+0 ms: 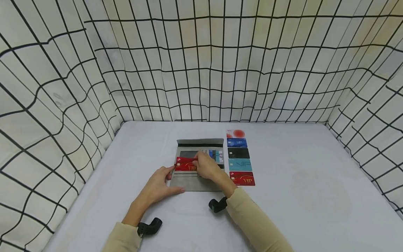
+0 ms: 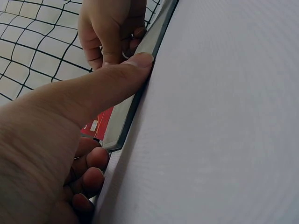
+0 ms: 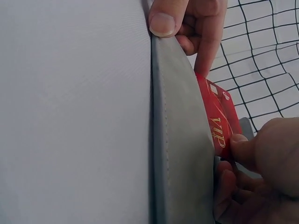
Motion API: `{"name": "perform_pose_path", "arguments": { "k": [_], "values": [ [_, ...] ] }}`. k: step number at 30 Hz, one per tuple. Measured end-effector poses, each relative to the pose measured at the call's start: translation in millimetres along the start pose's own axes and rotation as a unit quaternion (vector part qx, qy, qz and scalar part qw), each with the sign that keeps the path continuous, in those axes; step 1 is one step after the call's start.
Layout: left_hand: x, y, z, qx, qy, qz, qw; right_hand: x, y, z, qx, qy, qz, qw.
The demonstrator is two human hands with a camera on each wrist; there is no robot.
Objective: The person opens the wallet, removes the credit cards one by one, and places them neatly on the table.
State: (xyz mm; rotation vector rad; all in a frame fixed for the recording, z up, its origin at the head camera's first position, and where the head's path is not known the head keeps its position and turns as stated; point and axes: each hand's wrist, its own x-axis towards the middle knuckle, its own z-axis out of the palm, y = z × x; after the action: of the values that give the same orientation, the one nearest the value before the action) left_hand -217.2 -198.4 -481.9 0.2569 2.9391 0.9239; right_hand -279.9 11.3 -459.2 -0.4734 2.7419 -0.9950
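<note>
An unfolded grey card wallet lies on the white table, with its flap at the far side. My right hand pinches a red VIP card between thumb and fingers at the card's right end. That card lies across the wallet's middle, by its slots; how deep it sits is unclear. My left hand holds the wallet's near left corner, its thumb on the near edge and its other fingers curled beside the left edge. In the right wrist view, a left finger touches the red card's corner.
Right of the wallet runs a column of cards: a white card with red circles, a blue VIP card, a black card, a light blue card and another red VIP card. Black netting surrounds the table.
</note>
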Motion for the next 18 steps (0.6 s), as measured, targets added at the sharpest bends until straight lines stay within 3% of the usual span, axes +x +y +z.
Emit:
{"name": "perform_pose_path", "arguments": {
  "k": [9, 18],
  "values": [
    [0.7, -1.1, -0.9, 0.0, 0.003, 0.006, 1.0, -3.2, 4.3, -6.5, 0.042, -0.029, -0.013, 0.9986],
    [0.9, -1.1, -0.9, -0.005, -0.001, 0.004, 1.0, -4.9, 6.9, -9.3, 0.064, -0.028, -0.005, 0.9975]
  ]
}}
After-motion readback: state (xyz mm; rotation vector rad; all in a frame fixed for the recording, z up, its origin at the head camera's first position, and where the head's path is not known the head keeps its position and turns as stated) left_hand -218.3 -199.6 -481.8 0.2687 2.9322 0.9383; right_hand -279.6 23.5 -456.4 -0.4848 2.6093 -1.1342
